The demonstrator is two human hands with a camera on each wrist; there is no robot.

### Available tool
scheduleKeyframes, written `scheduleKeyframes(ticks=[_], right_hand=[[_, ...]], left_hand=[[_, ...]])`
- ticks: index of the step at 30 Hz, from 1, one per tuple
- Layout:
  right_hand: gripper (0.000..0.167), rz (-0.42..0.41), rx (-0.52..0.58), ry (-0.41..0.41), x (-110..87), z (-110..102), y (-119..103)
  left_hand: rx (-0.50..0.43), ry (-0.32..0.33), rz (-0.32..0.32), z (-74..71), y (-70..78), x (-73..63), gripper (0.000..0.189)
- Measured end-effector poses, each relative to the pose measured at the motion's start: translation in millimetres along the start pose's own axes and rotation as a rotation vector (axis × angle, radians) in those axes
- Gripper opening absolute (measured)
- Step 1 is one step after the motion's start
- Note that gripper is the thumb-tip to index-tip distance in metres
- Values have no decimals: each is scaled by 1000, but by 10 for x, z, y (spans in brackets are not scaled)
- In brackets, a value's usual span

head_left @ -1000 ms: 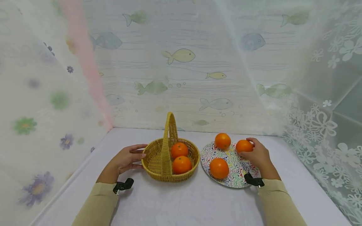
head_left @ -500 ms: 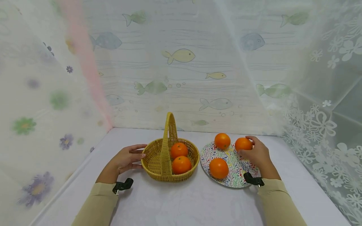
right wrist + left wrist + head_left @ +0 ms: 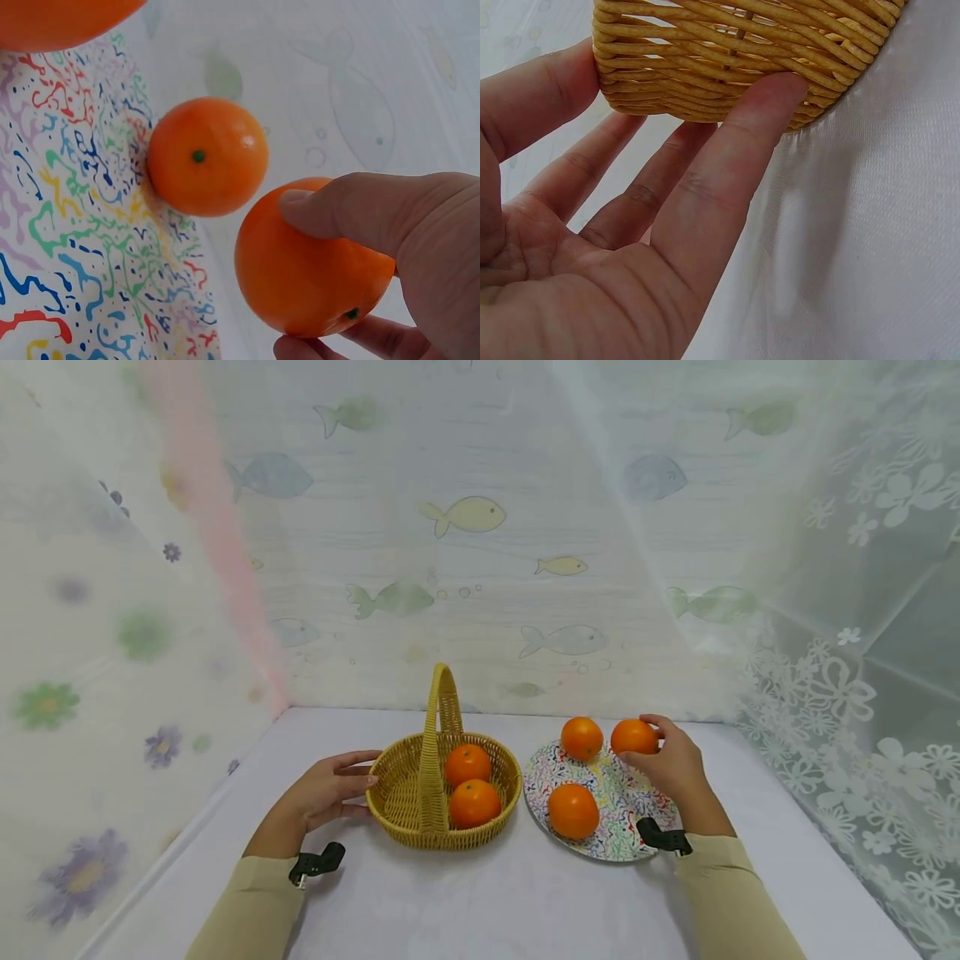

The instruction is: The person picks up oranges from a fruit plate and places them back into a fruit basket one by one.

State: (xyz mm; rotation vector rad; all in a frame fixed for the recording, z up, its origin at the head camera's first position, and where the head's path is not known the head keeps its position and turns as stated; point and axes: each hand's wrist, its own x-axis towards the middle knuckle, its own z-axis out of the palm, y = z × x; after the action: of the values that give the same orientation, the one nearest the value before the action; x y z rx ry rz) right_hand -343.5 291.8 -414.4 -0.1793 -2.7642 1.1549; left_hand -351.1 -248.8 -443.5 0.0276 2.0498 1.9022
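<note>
My left hand (image 3: 330, 791) rests its fingertips against the left side of the yellow wicker basket (image 3: 432, 810). In the left wrist view the thumb (image 3: 735, 150) lies on the woven wall (image 3: 727, 52), the fingers spread and fairly straight. Two oranges sit in the basket's right half, a rear orange (image 3: 467, 764) and a front orange (image 3: 475, 803). My right hand (image 3: 672, 766) grips an orange (image 3: 633, 737) between thumb and fingers, over the far right edge of a round patterned plate (image 3: 615, 827). The right wrist view shows this orange (image 3: 307, 262) tilted, its green stem spot low.
Two more oranges lie on the plate, one at the back edge (image 3: 582, 738) and one at the front left (image 3: 573, 811). The plate stands just right of the basket on a white cloth (image 3: 480, 902). The basket's tall handle (image 3: 432, 752) arches over its middle. Fish-patterned curtain hangs behind.
My right hand has raised its orange slightly from the plate and moved it a little left. The left hand stays at the basket. The head view has shifted a little.
</note>
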Motion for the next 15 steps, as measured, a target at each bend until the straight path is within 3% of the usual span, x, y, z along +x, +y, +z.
scheduleKeyframes(ticks=[15], right_hand=[[83, -72, 1, 9, -29, 31, -111]], left_hand=[[-20, -16, 16, -27, -47, 14, 63]])
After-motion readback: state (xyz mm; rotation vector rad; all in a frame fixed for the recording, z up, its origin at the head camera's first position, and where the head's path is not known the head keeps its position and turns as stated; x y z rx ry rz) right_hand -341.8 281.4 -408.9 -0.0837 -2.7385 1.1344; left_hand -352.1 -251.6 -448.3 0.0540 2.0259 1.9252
